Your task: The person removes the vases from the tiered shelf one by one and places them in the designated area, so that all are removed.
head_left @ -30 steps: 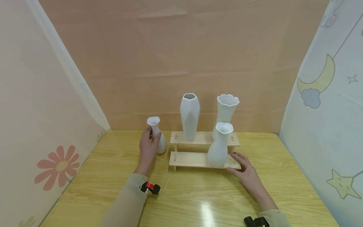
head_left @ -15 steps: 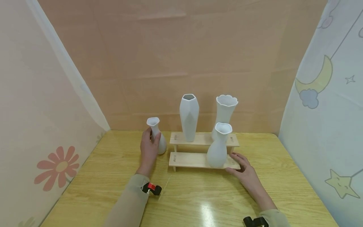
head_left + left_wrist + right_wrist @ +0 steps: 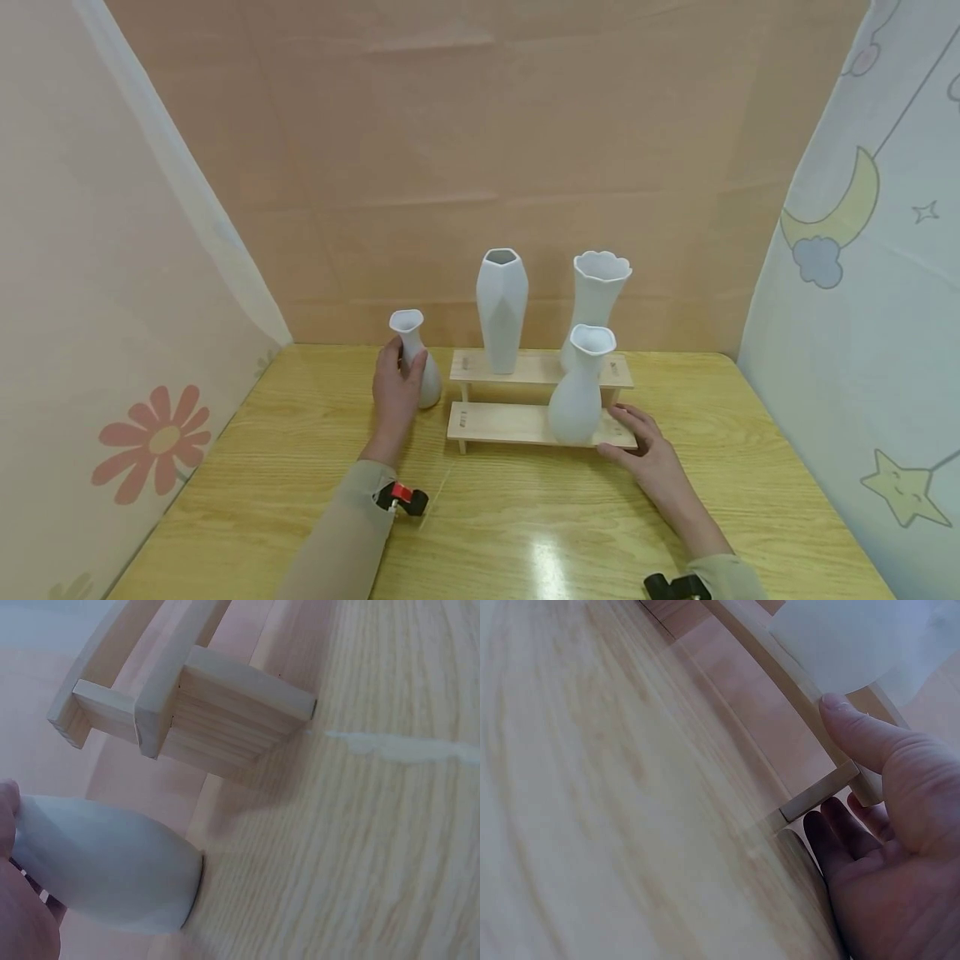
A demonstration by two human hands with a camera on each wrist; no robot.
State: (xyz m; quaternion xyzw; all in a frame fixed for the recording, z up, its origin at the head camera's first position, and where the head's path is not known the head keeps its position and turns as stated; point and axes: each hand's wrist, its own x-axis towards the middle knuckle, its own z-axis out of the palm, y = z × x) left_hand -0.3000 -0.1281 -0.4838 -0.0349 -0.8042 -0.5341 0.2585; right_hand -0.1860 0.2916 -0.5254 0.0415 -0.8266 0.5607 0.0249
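Observation:
My left hand (image 3: 393, 398) grips a small white vase (image 3: 431, 385) around its narrow neck, left of a two-tier wooden stand (image 3: 501, 422). In the left wrist view the base of this vase (image 3: 120, 862) is right at the tabletop. At the stand's right end, my right hand (image 3: 658, 467) holds the lower shelf, its thumb on the front edge. The right wrist view shows the fingers (image 3: 840, 840) curled behind the shelf's end. A round-bellied white vase (image 3: 575, 408) stands on that shelf near the right thumb.
On the upper tier stand a faceted white vase (image 3: 502, 312) and a scalloped-rim vase (image 3: 597, 292), the latter partly hidden by the front vase. A peach cloth (image 3: 480, 150) hangs behind the wooden table (image 3: 495, 517), with printed cloths at both sides.
Both hands keep their places on the vase and the stand. Only a slight shift of the head view and of the left forearm shows.

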